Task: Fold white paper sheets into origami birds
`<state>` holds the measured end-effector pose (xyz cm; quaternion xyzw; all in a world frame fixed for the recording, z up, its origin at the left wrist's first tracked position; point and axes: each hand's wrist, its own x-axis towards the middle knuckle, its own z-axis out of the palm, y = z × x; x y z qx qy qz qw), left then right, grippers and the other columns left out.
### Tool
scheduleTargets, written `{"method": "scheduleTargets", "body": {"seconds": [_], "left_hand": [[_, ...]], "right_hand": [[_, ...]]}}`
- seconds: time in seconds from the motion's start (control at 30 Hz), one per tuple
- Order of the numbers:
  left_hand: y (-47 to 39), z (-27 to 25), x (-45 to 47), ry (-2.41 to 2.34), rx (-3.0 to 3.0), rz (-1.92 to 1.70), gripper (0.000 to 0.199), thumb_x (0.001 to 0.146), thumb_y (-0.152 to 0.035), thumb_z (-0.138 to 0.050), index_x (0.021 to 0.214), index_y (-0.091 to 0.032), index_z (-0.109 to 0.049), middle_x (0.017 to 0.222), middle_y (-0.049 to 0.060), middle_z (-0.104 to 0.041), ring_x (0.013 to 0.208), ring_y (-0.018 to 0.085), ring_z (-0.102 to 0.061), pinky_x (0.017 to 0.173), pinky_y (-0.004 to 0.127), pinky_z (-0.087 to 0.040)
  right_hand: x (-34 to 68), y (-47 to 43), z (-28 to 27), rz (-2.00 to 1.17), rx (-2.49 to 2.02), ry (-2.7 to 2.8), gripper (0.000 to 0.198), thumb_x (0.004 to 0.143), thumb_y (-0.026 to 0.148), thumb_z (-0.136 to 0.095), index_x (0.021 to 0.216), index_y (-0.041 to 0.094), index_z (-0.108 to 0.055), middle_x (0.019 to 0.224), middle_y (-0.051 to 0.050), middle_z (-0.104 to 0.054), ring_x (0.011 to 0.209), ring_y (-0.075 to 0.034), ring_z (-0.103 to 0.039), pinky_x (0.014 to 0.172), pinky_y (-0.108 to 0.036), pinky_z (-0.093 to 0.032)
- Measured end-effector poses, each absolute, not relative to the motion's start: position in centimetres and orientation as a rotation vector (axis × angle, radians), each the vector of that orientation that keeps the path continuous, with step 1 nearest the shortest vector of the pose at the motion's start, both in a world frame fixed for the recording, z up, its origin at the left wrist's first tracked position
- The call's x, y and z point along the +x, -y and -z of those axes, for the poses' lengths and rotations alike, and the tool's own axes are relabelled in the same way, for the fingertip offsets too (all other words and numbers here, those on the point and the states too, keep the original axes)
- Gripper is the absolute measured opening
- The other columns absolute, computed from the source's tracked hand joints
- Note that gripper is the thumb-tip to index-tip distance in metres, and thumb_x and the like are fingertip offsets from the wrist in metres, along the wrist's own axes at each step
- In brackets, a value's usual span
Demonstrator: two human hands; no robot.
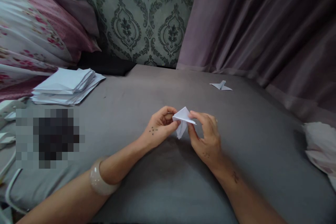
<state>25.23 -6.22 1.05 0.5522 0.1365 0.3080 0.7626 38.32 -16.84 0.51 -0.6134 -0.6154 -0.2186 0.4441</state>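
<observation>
Your left hand (160, 126) and right hand (207, 138) grasp one folded white paper (183, 114) between them.
The left fingers grip its left side, thumb in front, while the right forefinger and thumb pinch the right side (forefinger above, thumb lower). You have it in front of you, over the grey cloth (152, 94), near the middle. Well apart, farther off to your right, lies a small winged paper piece (222, 85); off to your left is a stack of white paper (65, 81), just beside a flat black item (107, 63).
</observation>
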Motion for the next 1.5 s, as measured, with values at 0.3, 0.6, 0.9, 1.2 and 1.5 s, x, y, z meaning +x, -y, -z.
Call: {"method": "scheduleTargets", "body": {"seconds": [0.3,0.6,0.9,1.2,1.5], "left_hand": [[6.1,-1.0,25.2,-0.303,1.184,-0.589,0.033,0.078,-0.027,-0.073,0.104,-0.015,-0.056,0.079,0.001,-0.065,0.066,0.009,-0.058,0.063,0.022,-0.045],[6.2,-0.8,25.3,-0.292,1.194,-0.581,0.031,0.081,-0.03,-0.071,0.104,-0.014,-0.058,0.081,0.002,-0.069,0.069,0.012,-0.063,0.065,0.024,-0.049],[6.5,-0.9,25.3,-0.411,1.238,-0.64,0.025,0.081,-0.033,-0.071,0.095,-0.014,-0.061,0.072,0.0,-0.068,0.06,0.009,-0.06,0.06,0.02,-0.045],[6.7,-0.7,25.3,-0.412,1.298,-0.664,0.026,0.081,-0.035,-0.07,0.093,-0.014,-0.06,0.068,-0.001,-0.064,0.056,0.008,-0.056,0.055,0.019,-0.043],[6.3,0.2,25.2,-0.473,1.389,-0.648,0.028,0.082,-0.04,-0.069,0.092,-0.016,-0.059,0.065,-0.002,-0.063,0.051,0.008,-0.054,0.049,0.019,-0.038]], "right_hand": [[38.0,16.9,-0.7,0.47,-1.582,1.43,0.033,0.089,0.014,-0.058,0.118,0.026,-0.054,0.099,-0.005,-0.067,0.096,-0.02,-0.061,0.088,-0.039,-0.046],[37.7,16.8,-0.8,0.317,-1.614,1.289,0.03,0.087,0.017,-0.06,0.115,0.026,-0.057,0.093,-0.003,-0.066,0.091,-0.018,-0.061,0.088,-0.037,-0.048],[37.2,16.8,-0.9,0.131,-1.614,1.156,0.028,0.085,0.025,-0.065,0.113,0.026,-0.058,0.09,-0.001,-0.067,0.088,-0.017,-0.063,0.088,-0.036,-0.048],[37.2,16.2,-0.5,-0.27,-1.519,0.895,0.038,0.077,0.03,-0.07,0.112,0.024,-0.058,0.098,-0.004,-0.063,0.089,-0.017,-0.062,0.086,-0.038,-0.051],[37.7,15.9,-0.9,-0.722,-1.35,0.661,0.044,0.066,0.032,-0.078,0.103,0.019,-0.058,0.078,0.0,-0.068,0.073,-0.015,-0.066,0.075,-0.033,-0.055]]}}
